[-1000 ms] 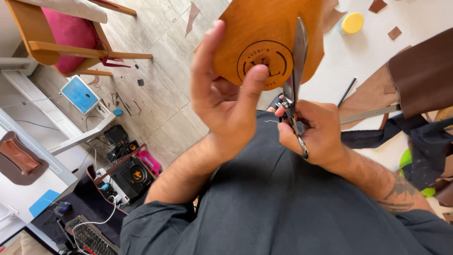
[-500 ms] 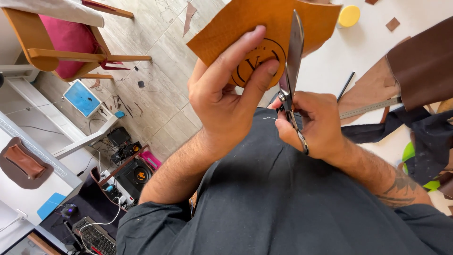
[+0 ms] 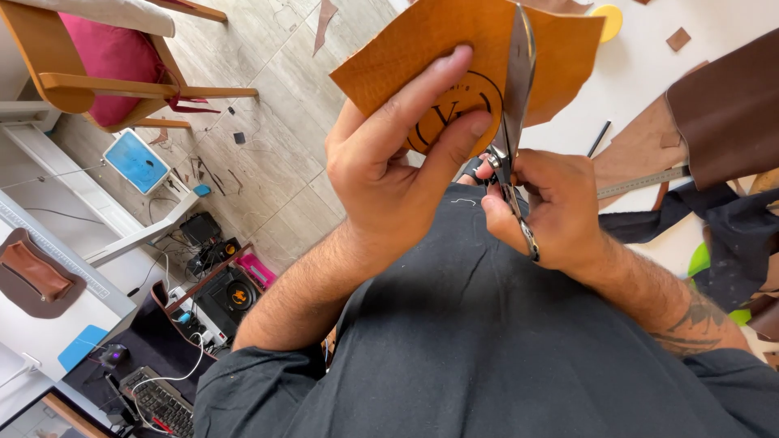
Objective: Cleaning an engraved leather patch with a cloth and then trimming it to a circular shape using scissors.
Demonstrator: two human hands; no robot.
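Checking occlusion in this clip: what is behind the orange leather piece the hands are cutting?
Behind the orange leather piece lie pale floor planks and the white table. The left hand shows only thumb and forefinger in front; its other fingers are hidden behind, as is part of the scissors.

Left hand (image 3: pixel 389 174) raised with thumb and fingers pinched; right hand (image 3: pixel 552 203) beside it, fingers curled closed, forearm tattooed.

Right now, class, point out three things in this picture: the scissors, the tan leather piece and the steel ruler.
scissors (image 3: pixel 518 77): head view, on the upper blade.
tan leather piece (image 3: pixel 410 49): head view, on its bare left part.
steel ruler (image 3: pixel 641 182): head view, on its middle stretch.
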